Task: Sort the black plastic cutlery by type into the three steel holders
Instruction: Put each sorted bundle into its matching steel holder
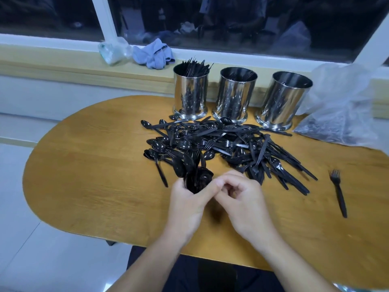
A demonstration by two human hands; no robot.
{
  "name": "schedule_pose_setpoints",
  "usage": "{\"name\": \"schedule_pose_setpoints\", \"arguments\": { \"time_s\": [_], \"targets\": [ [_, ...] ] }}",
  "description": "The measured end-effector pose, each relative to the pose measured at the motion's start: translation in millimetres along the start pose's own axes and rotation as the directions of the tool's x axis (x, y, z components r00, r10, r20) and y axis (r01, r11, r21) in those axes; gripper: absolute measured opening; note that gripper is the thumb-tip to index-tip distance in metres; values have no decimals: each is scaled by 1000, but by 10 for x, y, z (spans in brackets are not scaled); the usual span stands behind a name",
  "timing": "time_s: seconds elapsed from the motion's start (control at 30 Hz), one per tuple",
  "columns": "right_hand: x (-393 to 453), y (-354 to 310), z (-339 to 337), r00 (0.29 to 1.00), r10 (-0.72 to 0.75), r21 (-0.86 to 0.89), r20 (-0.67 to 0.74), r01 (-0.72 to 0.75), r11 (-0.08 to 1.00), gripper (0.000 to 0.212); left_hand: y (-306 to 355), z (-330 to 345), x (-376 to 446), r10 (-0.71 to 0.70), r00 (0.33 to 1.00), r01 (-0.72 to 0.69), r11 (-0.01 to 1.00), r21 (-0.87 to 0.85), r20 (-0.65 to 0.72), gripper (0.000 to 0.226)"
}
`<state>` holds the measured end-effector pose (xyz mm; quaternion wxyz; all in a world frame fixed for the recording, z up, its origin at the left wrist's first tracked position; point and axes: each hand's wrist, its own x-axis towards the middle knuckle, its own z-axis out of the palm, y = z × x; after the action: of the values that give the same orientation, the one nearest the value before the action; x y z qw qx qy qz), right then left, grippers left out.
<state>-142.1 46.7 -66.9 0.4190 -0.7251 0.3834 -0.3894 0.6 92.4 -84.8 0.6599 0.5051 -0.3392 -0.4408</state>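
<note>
Item 1, wooden table [88, 165]: oval top, set against a window sill.

Item 2, clear plastic bag [111, 52] and crumpled blue cloth [154, 53]: on the sill, far left, side by side.

Item 3, left steel holder [190, 93]: upright at the table's far edge, packed with black knives [194, 66] standing on end, tips up.

Item 4, middle steel holder [235, 95]: upright just beside the first; I see fork tines barely above its rim.

Item 5, right steel holder [283, 102]: upright, leaning in the wide lens; contents I cannot make out.

Item 6, cutlery pile [227, 146]: black spoons, forks and knives heaped before the holders, long axes crossing every way. Spoons gather on the left side, bowls mostly toward the left; long handles on the right side run toward the near right.

Item 7, left hand [189, 201]: fingers curled round a bundle of spoons [197, 180], bowls pointing away from me, handles hidden in the fist.

Item 8, right hand [242, 199]: fingers curled in, touching the left thumb; whether it pinches anything I cannot tell.

Item 9, single fork [337, 191]: alone near the right edge, tines away from me, handle toward me, slightly slanted.

Item 10, large plastic bag [341, 110]: far right, with dark contents in its bottom.
</note>
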Motion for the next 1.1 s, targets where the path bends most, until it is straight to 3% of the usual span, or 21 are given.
{"name": "schedule_pose_setpoints", "arguments": {
  "time_s": [0.13,0.23,0.33,0.37,0.43,0.53,0.6,0.8,0.93,1.03,1.1],
  "targets": [
    [-84,92,-76,1000,29,7,-9,-29,1000,12,-2,132,-1,3,1000,-3,1000,25,0,20],
    [-142,128,-166,991,99,79,-87,-92,993,22,-44,122,54,76,997,-78,990,119,19,22],
    [-192,87,-242,986,72,35,-152,-67,997,11,-152,139,80,99,995,-101,987,122,22,24],
    [-203,52,-253,986,45,11,-159,-44,999,16,-182,171,73,92,995,-94,991,93,25,23],
    [-202,-48,-290,993,0,-50,-121,-6,999,51,-205,233,36,65,995,-68,997,42,73,15],
    [-129,-187,-349,999,-33,-205,15,35,978,105,-228,249,-6,85,985,-110,979,169,152,30],
    [-71,-232,-355,997,-53,-274,53,65,960,112,-244,233,-14,104,978,-147,958,248,179,39],
    [-5,-151,-331,995,-98,-231,4,97,968,59,-151,227,5,74,985,-137,879,458,153,37],
    [-23,-115,-303,991,-87,-286,102,113,952,57,-161,203,1,80,981,-163,831,532,175,33],
    [-45,-112,-255,995,-96,-318,29,100,943,58,-218,193,-8,93,966,-230,729,645,240,14],
    [-23,-91,-209,993,-101,-314,-63,76,946,46,-226,197,-14,95,963,-254,627,736,252,18]
  ]
}}
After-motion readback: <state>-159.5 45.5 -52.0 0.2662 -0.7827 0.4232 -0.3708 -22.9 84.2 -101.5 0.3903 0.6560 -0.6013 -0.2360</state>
